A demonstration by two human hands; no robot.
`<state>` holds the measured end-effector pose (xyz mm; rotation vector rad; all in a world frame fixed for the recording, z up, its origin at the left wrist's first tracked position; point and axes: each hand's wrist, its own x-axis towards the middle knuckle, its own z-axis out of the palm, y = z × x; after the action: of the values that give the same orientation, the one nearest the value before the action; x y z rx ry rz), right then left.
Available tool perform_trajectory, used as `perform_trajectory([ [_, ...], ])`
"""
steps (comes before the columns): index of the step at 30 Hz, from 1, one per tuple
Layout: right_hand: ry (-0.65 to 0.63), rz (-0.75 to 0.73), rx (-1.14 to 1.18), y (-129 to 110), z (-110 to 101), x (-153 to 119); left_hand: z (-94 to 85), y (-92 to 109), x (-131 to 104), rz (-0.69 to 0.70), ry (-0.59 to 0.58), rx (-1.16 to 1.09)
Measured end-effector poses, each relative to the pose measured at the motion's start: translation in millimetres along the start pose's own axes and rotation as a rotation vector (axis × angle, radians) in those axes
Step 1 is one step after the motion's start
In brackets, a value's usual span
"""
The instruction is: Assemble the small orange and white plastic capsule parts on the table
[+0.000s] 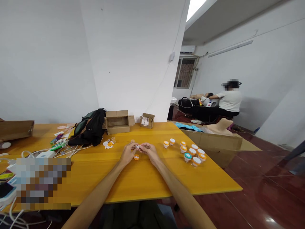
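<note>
Over the middle of the yellow table, my left hand (128, 154) and my right hand (149, 151) meet with their fingertips closed around a small white piece (137, 146). The piece is too small and too covered by fingers to name its kind. Just below the hands lies an orange lid (136, 157) with something white on top. Left of my left hand there is a small group of white and orange round parts (109, 144). A small clear cup (113, 140) stands beside that group.
Several small jars with orange, white and teal lids (187, 156) stand on the right of the table (152, 184). Behind are an open cardboard box (118, 128), a smaller box (147, 121) and a dark bag (92, 128). Cables (71, 151) clutter the left. Far right, a person (230, 101) sits.
</note>
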<state>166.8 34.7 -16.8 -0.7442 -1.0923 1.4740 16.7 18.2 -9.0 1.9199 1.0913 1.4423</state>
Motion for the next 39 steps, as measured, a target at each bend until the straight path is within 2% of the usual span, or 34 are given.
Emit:
perform_trajectory([
  [14,-0.017,-0.017,-0.011,-2.6,-2.0,-0.5,0.9,0.1,-0.5,-0.063,-0.022,-0.037],
  [29,-0.015,-0.045,-0.073,-4.0,-1.2,-0.7,-1.4,5.1,-1.2,-0.042,-0.039,0.001],
  [39,-0.035,-0.167,-0.175,0.8,3.0,2.8,-0.4,3.2,-0.4,-0.074,-0.005,-0.018],
])
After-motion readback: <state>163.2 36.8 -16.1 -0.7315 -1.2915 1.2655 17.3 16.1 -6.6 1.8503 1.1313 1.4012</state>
